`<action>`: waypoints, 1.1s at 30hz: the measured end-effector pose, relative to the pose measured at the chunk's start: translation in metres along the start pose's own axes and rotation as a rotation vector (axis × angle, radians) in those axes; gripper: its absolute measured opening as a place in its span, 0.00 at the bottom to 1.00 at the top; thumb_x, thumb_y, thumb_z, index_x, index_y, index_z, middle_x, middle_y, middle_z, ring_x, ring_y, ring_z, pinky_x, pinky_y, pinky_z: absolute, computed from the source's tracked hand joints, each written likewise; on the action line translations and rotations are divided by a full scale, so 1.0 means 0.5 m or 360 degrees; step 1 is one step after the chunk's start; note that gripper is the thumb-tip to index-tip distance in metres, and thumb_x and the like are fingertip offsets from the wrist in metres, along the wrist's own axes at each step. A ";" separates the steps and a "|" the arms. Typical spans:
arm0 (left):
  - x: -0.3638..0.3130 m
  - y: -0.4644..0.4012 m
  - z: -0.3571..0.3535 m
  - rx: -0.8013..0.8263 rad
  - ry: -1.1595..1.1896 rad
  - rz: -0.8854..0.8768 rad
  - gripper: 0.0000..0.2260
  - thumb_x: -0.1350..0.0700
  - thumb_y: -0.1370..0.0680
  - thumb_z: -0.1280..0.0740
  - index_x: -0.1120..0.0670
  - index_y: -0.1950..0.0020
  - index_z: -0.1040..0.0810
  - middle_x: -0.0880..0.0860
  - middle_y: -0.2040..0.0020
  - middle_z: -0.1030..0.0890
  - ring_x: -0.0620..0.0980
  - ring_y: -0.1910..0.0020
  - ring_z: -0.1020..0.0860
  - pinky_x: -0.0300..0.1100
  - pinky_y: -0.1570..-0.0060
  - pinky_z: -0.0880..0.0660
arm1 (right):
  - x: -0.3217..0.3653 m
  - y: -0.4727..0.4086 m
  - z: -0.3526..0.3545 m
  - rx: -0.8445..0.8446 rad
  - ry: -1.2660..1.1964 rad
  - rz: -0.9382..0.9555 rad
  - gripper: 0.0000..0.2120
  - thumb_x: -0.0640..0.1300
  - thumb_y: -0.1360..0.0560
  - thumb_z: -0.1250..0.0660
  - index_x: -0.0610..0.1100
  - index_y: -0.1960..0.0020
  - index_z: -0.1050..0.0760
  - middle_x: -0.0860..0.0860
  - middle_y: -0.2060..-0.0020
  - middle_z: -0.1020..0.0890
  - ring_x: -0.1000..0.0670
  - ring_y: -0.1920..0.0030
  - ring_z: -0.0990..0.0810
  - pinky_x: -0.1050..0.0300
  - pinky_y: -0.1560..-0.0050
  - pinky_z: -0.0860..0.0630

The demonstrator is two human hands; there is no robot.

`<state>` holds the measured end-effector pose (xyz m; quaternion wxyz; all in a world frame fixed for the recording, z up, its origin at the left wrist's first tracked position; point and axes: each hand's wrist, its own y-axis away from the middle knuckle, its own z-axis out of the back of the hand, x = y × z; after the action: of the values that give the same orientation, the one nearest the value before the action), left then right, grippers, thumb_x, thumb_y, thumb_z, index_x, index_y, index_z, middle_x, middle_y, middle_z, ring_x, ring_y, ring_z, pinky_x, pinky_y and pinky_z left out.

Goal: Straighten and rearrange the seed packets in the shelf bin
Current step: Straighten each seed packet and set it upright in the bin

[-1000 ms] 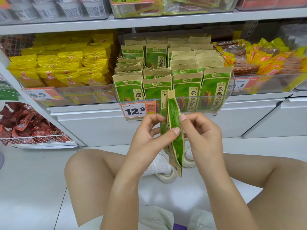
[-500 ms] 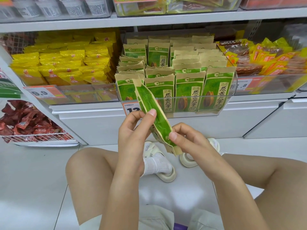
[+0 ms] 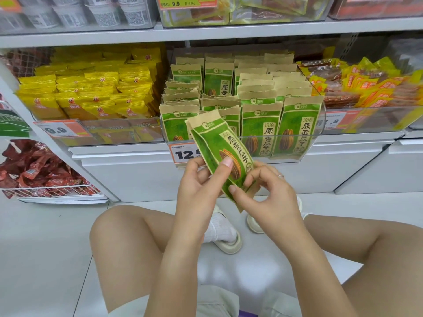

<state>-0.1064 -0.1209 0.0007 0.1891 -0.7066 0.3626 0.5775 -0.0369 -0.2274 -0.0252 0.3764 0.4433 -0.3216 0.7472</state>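
Note:
Both hands hold a small stack of green and tan seed packets (image 3: 217, 143) in front of the clear shelf bin (image 3: 318, 139). The stack leans with its top to the upper left and its printed face toward me. My left hand (image 3: 199, 181) grips the stack's left edge, thumb pressed on the front. My right hand (image 3: 265, 191) pinches its lower end. Inside the bin stand rows of the same packets (image 3: 261, 131), upright and facing forward; the left rows (image 3: 180, 94) lie more tilted and uneven.
Yellow snack bags (image 3: 91, 94) fill the bin to the left, orange and brown packs (image 3: 366, 88) the bin to the right. A wire basket of red packs (image 3: 41, 172) sits low at the left. White drawers run under the shelf. My knees and shoes are below the hands.
The packets have turned from edge-on and upright to face-on and leaning left. Both hands have shifted up toward the bin front.

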 end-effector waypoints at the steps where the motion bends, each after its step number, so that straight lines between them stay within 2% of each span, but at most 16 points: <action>1: 0.002 0.001 -0.003 -0.0001 -0.0003 -0.0023 0.09 0.58 0.23 0.32 0.57 0.44 0.24 0.53 0.53 0.14 0.44 0.56 0.16 0.38 0.60 0.20 | 0.002 0.001 -0.001 -0.0052 0.0134 0.0062 0.14 0.54 0.36 0.25 0.53 0.63 0.30 0.62 0.52 0.24 0.60 0.53 0.23 0.73 0.53 0.32; 3: 0.007 0.000 -0.005 -0.0032 -0.0034 -0.0084 0.08 0.59 0.21 0.33 0.56 0.42 0.25 0.52 0.54 0.14 0.44 0.56 0.16 0.38 0.61 0.20 | 0.009 0.005 -0.002 -0.0089 0.0250 0.0120 0.16 0.53 0.36 0.23 0.56 0.58 0.31 0.66 0.47 0.27 0.68 0.49 0.28 0.77 0.54 0.35; 5: 0.014 -0.004 0.000 -0.0076 -0.0048 -0.0120 0.07 0.59 0.20 0.36 0.56 0.42 0.25 0.51 0.55 0.14 0.46 0.55 0.16 0.40 0.59 0.19 | 0.014 0.007 -0.003 -0.0053 0.0210 0.0091 0.23 0.60 0.37 0.25 0.61 0.49 0.33 0.69 0.47 0.28 0.73 0.47 0.30 0.78 0.51 0.35; 7: 0.020 -0.008 0.009 -0.0074 -0.0077 -0.0125 0.07 0.59 0.19 0.37 0.55 0.42 0.24 0.52 0.56 0.14 0.47 0.55 0.16 0.41 0.57 0.19 | 0.018 0.005 -0.007 -0.0032 0.0091 0.0019 0.29 0.67 0.36 0.30 0.64 0.39 0.37 0.69 0.46 0.26 0.72 0.45 0.29 0.77 0.47 0.34; 10: 0.022 -0.011 0.023 -0.0007 -0.0093 -0.0097 0.07 0.60 0.19 0.38 0.56 0.43 0.24 0.50 0.59 0.14 0.44 0.58 0.17 0.40 0.57 0.19 | 0.019 -0.017 -0.005 0.0025 -0.0210 -0.0182 0.33 0.67 0.31 0.32 0.56 0.31 0.35 0.62 0.44 0.22 0.70 0.46 0.25 0.74 0.47 0.30; 13: 0.014 -0.012 0.036 0.0088 -0.0099 -0.0080 0.08 0.62 0.19 0.38 0.58 0.41 0.23 0.51 0.56 0.14 0.44 0.58 0.16 0.37 0.61 0.21 | 0.027 -0.054 0.018 0.0201 -0.0517 -0.0345 0.26 0.53 0.29 0.28 0.48 0.33 0.28 0.50 0.49 0.17 0.56 0.51 0.17 0.64 0.52 0.23; 15: 0.002 -0.018 0.044 0.0164 -0.0121 -0.0071 0.09 0.63 0.19 0.38 0.57 0.42 0.22 0.51 0.55 0.14 0.45 0.57 0.16 0.38 0.60 0.20 | 0.038 -0.080 0.047 0.0437 -0.0554 -0.0337 0.21 0.45 0.31 0.28 0.46 0.38 0.24 0.48 0.55 0.15 0.55 0.56 0.16 0.65 0.56 0.22; 18: -0.022 -0.041 0.052 0.0295 -0.0290 -0.0135 0.07 0.61 0.22 0.35 0.55 0.46 0.20 0.48 0.58 0.15 0.43 0.59 0.17 0.37 0.60 0.21 | 0.056 -0.123 0.095 0.0732 -0.0298 -0.0248 0.22 0.48 0.38 0.26 0.46 0.45 0.21 0.48 0.56 0.14 0.52 0.54 0.15 0.61 0.50 0.21; 21: -0.069 -0.079 0.046 0.0422 -0.0479 -0.0281 0.09 0.54 0.28 0.32 0.52 0.49 0.19 0.44 0.59 0.15 0.42 0.59 0.18 0.38 0.57 0.21 | 0.090 -0.176 0.129 0.0858 -0.0166 -0.0171 0.21 0.49 0.39 0.26 0.45 0.47 0.20 0.48 0.56 0.13 0.53 0.53 0.15 0.60 0.48 0.21; 24: -0.138 -0.132 0.030 0.0439 -0.0565 -0.0516 0.08 0.53 0.27 0.27 0.50 0.49 0.19 0.45 0.56 0.15 0.43 0.57 0.19 0.37 0.57 0.22 | 0.146 -0.238 0.149 0.0851 0.0002 -0.0001 0.23 0.52 0.35 0.27 0.46 0.43 0.23 0.46 0.56 0.14 0.48 0.51 0.15 0.50 0.43 0.22; 26: -0.185 -0.174 0.017 0.0385 -0.0708 -0.0714 0.07 0.53 0.27 0.28 0.45 0.50 0.19 0.45 0.55 0.15 0.44 0.55 0.19 0.38 0.54 0.23 | 0.181 -0.285 0.154 0.0737 0.0162 0.0181 0.23 0.57 0.34 0.25 0.48 0.43 0.24 0.46 0.56 0.14 0.45 0.50 0.16 0.44 0.48 0.21; 27: -0.206 -0.197 0.010 0.0337 -0.0789 -0.0807 0.07 0.53 0.27 0.29 0.44 0.51 0.20 0.44 0.55 0.15 0.42 0.55 0.19 0.37 0.53 0.23 | 0.197 -0.309 0.155 0.0654 0.0225 0.0258 0.24 0.58 0.35 0.25 0.48 0.43 0.24 0.48 0.55 0.14 0.48 0.50 0.15 0.46 0.51 0.20; 30: -0.246 -0.268 -0.007 0.0128 -0.1025 -0.1016 0.09 0.57 0.26 0.27 0.44 0.52 0.21 0.43 0.56 0.17 0.41 0.59 0.22 0.39 0.52 0.24 | 0.223 -0.379 0.146 0.0467 0.0376 0.0457 0.20 0.52 0.34 0.23 0.48 0.45 0.22 0.54 0.54 0.14 0.55 0.51 0.16 0.48 0.45 0.21; 33: -0.255 -0.332 -0.023 0.0036 -0.1212 -0.1048 0.08 0.58 0.25 0.28 0.49 0.49 0.21 0.44 0.56 0.17 0.42 0.58 0.21 0.45 0.48 0.23 | 0.220 -0.435 0.123 0.0331 0.0529 0.0530 0.15 0.49 0.33 0.23 0.55 0.49 0.22 0.57 0.55 0.15 0.57 0.53 0.17 0.50 0.45 0.22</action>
<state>0.0136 0.0192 0.1001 0.4880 -0.5205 0.0318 0.7000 0.1378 -0.1358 0.1310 0.2481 0.2918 -0.2453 0.8906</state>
